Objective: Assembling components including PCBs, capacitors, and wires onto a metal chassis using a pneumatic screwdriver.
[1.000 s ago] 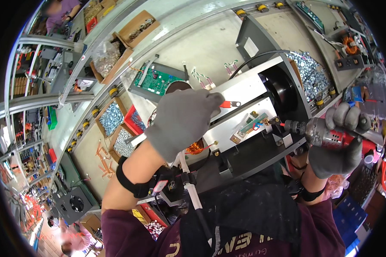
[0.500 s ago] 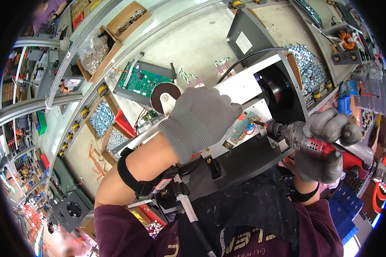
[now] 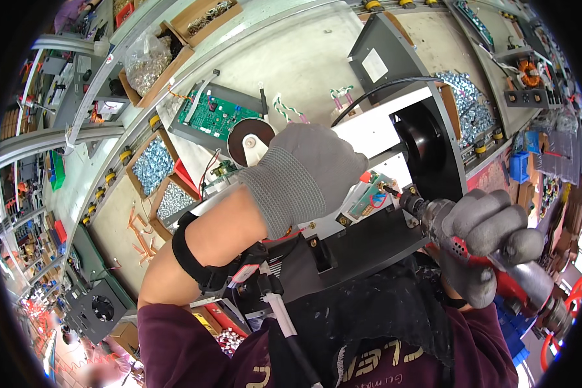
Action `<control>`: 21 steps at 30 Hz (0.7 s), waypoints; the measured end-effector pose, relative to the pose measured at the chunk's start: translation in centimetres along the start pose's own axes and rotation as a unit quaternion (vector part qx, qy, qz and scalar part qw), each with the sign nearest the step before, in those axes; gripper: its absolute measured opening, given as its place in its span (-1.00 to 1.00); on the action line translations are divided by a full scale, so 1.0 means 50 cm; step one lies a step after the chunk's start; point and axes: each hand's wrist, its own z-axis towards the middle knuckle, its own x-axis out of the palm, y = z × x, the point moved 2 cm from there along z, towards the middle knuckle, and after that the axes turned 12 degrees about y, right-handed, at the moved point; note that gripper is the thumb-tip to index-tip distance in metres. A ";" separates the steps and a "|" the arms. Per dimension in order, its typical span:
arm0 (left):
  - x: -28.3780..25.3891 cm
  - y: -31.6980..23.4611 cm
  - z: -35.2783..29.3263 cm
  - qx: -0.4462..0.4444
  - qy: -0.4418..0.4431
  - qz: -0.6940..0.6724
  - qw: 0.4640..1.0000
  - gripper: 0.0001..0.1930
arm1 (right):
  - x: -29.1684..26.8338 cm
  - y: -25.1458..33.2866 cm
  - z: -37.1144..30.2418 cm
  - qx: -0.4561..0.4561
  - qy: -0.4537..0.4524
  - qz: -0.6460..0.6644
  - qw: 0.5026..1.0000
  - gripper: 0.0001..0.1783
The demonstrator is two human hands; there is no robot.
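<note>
1. Lower left, one grey housing (image 3: 97,310) with a single round fan, well apart from both hands; up and right of it, copper-coloured strips (image 3: 139,229) lay jumbled, too overlapped for a sure count.
2. Next across, two cardboard boxes (image 3: 169,147) brimmed with bright metal fasteners (image 3: 152,167), beyond counting, probably parked there for an easy reach.
3. Upper left of centre, one large green circuit board (image 3: 220,119) lay at a slant, and just beside it one dark disc (image 3: 241,143) wore a pale bracket.
4. Centre frame, there it was: the gloved left hand (image 3: 317,168), fingers curled under, over the dark chassis (image 3: 368,255). One red sleeve (image 3: 366,176) peeped out by the knuckles; fingertips hidden, so whether they pinched it, no telling. The hand looked placed to steady something.
5. Right of centre, one small green board (image 3: 372,196) sat on the chassis, close by that sleeve.
6. Upper right, one black round fan (image 3: 423,139), then one more cardboard box (image 3: 451,113) of fasteners.
7. And the gloved right hand (image 3: 485,223), right of frame, had its fingers wrapped around one red-and-grey power driver (image 3: 511,291), nose aimed at the small board; gripping the body likely kept the bit lined up.
</note>
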 end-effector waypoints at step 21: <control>0.022 -0.004 -0.012 0.065 -0.052 -0.001 0.997 -0.91 | 0.039 0.008 -0.016 0.141 -0.001 -0.020 0.990 -0.63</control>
